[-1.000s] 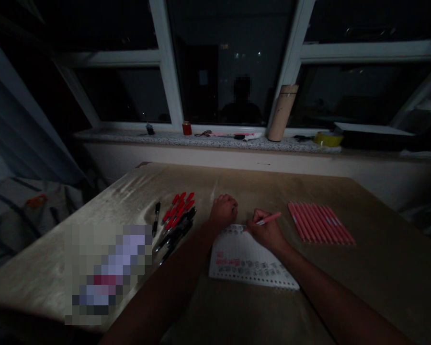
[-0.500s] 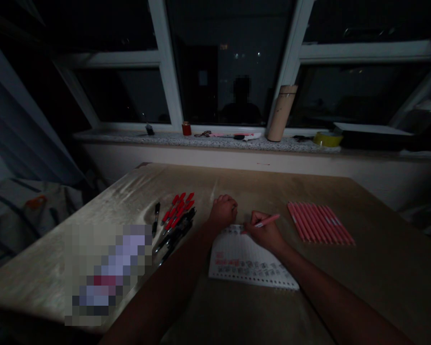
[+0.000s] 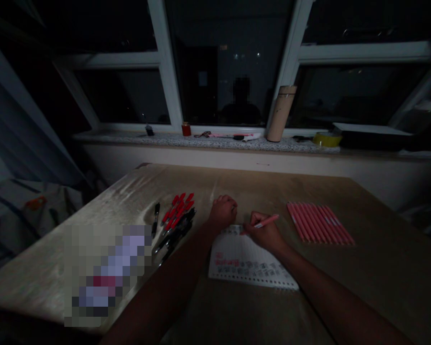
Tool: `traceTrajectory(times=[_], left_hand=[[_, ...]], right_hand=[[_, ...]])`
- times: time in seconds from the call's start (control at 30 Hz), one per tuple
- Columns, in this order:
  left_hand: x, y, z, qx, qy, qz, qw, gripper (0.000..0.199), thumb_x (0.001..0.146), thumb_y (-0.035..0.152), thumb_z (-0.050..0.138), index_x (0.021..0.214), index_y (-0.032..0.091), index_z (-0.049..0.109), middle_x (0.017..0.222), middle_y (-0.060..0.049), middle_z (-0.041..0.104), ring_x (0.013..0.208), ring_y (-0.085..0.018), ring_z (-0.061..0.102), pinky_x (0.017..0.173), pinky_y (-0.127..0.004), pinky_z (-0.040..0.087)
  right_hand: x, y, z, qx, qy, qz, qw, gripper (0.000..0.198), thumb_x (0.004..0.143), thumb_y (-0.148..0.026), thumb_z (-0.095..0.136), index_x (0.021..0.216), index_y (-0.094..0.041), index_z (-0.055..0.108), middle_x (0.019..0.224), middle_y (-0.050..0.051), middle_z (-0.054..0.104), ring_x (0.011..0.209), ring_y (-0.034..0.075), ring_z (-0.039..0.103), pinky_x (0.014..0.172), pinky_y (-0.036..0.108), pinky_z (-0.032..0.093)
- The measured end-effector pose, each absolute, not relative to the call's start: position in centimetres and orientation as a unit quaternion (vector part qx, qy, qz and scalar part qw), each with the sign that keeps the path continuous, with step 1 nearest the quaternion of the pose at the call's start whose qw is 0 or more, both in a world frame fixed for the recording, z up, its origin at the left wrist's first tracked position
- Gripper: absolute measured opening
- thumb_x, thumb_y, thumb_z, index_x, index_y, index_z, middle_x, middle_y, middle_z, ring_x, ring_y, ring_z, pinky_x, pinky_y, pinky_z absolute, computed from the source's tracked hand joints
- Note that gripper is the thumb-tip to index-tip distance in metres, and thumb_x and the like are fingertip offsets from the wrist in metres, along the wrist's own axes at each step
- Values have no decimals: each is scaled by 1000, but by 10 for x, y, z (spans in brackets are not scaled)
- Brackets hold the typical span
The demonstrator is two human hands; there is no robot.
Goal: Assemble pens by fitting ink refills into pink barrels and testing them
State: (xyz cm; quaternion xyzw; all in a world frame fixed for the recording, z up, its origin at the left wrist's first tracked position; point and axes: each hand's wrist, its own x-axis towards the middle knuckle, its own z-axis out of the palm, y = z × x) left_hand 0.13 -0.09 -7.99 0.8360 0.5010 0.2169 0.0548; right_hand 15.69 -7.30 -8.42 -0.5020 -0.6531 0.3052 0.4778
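A spiral notebook (image 3: 249, 254) lies on the table with its punched edge towards me and red and black handwriting on its page. My right hand (image 3: 267, 232) grips a pink pen (image 3: 267, 221), its lower end down at the far part of the page. At the notebook's far left edge rests my left hand (image 3: 223, 211), fingers curled in; whatever they may hold is hidden. Right of the notebook, several pink pens (image 3: 319, 223) lie side by side in a row. Left of my left hand are red pens (image 3: 179, 208) and black pens (image 3: 175, 235).
A blurred-out purplish item (image 3: 115, 268) lies on the table's left part (image 3: 93, 215). Behind, the windowsill (image 3: 129, 139) carries a tan cylinder (image 3: 282, 113), a small red jar (image 3: 186, 129), a yellow tape roll (image 3: 326, 139) and a dark box (image 3: 373, 137).
Almost nothing differs. The view has shifted very slightly, and both hands keep their places, with the pink pen still at the page.
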Motion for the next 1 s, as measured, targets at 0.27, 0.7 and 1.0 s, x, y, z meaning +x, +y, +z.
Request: traceTrajectory(times=[0.27, 0.7, 1.0], left_hand=[[1, -3, -79, 835, 499, 222, 61, 21, 80, 23, 49, 93, 18, 65, 103, -7, 58, 103, -22, 47, 92, -37, 35], [1, 0, -82, 840, 494, 221, 49, 21, 80, 25, 49, 92, 18, 65, 101, -7, 58, 101, -22, 49, 92, -37, 36], [3, -2, -69, 848, 452, 261, 90, 21, 80, 23, 49, 90, 16, 66, 96, -9, 63, 97, -21, 54, 91, -36, 38]], right_hand=[[158, -70, -89, -510, -634, 294, 501, 25, 66, -23, 60, 53, -21, 39, 46, -7, 39, 44, 8, 35, 42, 20, 25], [161, -70, -85, -509, -612, 329, 509, 24, 62, -18, 57, 51, -21, 36, 45, -8, 38, 42, 8, 39, 42, 20, 26], [162, -73, -75, -508, -510, 436, 540, 33, 67, -41, 66, 58, -23, 40, 41, -5, 52, 44, 16, 57, 44, 23, 35]])
